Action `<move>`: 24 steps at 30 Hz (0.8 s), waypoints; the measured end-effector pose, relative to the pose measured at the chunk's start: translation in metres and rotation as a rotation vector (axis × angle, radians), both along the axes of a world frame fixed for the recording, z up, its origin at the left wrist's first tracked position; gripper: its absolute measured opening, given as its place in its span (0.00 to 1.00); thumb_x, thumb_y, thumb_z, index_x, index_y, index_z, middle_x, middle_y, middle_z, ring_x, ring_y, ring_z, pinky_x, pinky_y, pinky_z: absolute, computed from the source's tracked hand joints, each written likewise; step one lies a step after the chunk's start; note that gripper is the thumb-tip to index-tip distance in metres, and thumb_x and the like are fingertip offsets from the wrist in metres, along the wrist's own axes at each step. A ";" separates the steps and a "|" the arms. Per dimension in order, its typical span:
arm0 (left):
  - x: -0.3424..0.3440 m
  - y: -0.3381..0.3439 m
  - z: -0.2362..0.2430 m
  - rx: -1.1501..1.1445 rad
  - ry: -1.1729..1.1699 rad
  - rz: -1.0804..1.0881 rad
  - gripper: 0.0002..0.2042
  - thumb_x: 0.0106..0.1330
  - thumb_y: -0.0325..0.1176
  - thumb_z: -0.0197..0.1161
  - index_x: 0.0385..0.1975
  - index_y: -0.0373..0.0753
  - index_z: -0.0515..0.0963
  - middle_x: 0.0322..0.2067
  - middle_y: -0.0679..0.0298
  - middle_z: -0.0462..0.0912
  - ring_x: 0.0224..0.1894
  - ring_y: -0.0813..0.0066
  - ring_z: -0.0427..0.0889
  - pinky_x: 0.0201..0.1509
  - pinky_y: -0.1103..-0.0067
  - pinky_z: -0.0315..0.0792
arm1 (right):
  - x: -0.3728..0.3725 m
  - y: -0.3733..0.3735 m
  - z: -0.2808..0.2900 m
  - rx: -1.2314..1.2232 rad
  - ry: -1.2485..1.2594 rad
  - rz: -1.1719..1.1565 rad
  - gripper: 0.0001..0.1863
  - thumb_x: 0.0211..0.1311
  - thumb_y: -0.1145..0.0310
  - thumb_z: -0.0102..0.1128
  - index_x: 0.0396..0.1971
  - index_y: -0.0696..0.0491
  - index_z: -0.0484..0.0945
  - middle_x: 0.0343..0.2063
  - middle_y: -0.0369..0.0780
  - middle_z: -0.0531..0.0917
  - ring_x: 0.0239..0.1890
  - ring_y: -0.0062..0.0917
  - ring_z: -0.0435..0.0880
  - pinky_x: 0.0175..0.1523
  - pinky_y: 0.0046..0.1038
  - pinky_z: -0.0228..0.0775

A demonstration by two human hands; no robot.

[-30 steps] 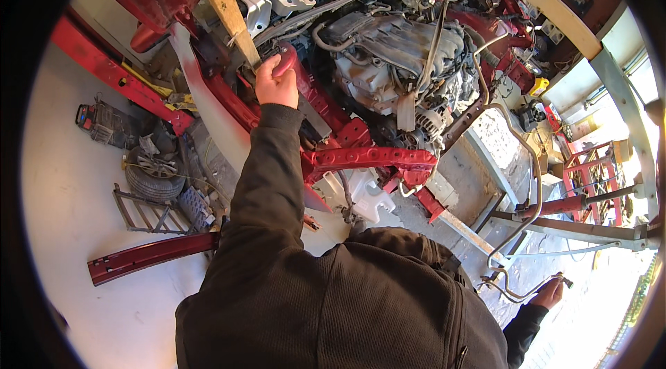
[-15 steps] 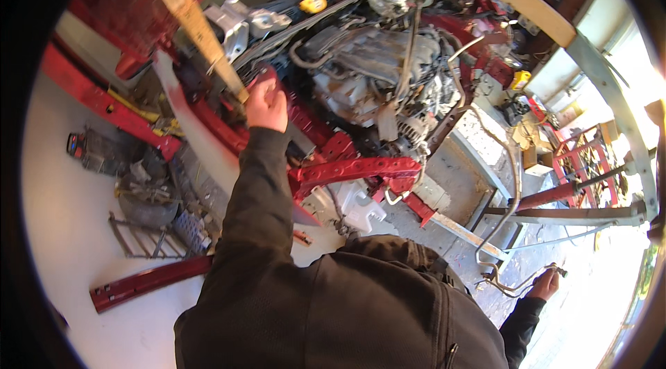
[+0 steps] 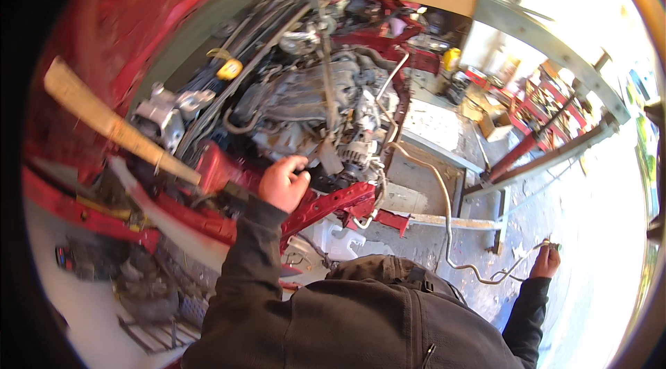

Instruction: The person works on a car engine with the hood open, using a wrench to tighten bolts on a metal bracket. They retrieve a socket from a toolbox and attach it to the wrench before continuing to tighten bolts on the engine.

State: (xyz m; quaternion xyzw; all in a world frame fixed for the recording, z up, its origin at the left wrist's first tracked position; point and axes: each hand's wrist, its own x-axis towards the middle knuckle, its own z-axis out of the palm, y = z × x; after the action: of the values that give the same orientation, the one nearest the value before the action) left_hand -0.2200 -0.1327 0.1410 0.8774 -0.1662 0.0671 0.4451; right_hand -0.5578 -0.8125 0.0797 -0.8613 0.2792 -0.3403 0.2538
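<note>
My left hand (image 3: 282, 186) is over the front of the engine bay, just above the red frame rail (image 3: 329, 204). Its fingers are loosely curled, thumb and forefinger apart, with nothing visible between them. The engine (image 3: 302, 95), with its grey-black cover, lies beyond that hand. Far off to the right, my right hand (image 3: 546, 262) is closed around the fitting end of a long bent metal pipe (image 3: 448, 230). This thin, pale pipe loops back from my hand toward the engine's right side.
A wooden prop (image 3: 118, 122) slants under the raised red hood (image 3: 90, 43). A yellow tape measure (image 3: 229, 69) lies beside the engine. A wood-and-metal frame (image 3: 548, 36) spans the bay. Removed parts, including a dark wheel-like part (image 3: 146, 292), lie at left; a red rack (image 3: 548, 102) stands right.
My left hand has left the area by the wooden prop and moved right and nearer, toward the engine's front. The view has turned right. My right hand keeps the pipe end.
</note>
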 end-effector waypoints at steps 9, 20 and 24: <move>-0.086 -0.143 -0.016 -0.134 0.657 -1.005 0.24 0.76 0.36 0.70 0.68 0.35 0.79 0.61 0.55 0.87 0.57 0.66 0.88 0.63 0.68 0.81 | -0.154 0.068 0.003 0.198 -0.033 -0.371 0.15 0.76 0.67 0.70 0.30 0.60 0.81 0.21 0.31 0.75 0.29 0.15 0.69 0.33 0.29 0.63; -0.111 -0.220 -0.102 -0.053 1.350 -1.421 0.37 0.86 0.56 0.54 0.83 0.33 0.63 0.82 0.52 0.66 0.85 0.62 0.59 0.87 0.68 0.52 | -0.345 0.071 -0.086 0.162 0.131 -0.813 0.28 0.72 0.52 0.73 0.21 0.58 0.74 0.16 0.43 0.71 0.21 0.26 0.68 0.29 0.38 0.63; -0.107 -0.247 -0.217 0.283 1.031 -1.390 0.35 0.86 0.56 0.55 0.80 0.34 0.69 0.78 0.53 0.73 0.81 0.62 0.68 0.84 0.68 0.60 | -0.394 0.053 -0.124 0.226 0.214 -0.917 0.27 0.72 0.50 0.74 0.22 0.56 0.78 0.17 0.46 0.75 0.21 0.32 0.73 0.31 0.40 0.67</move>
State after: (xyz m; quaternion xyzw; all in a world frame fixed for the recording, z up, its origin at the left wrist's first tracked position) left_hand -0.3272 -0.3797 -0.0762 0.5455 -0.4480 -0.6454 0.2919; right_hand -0.9518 -0.7591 -0.0445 -0.6466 0.6899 -0.2941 0.1392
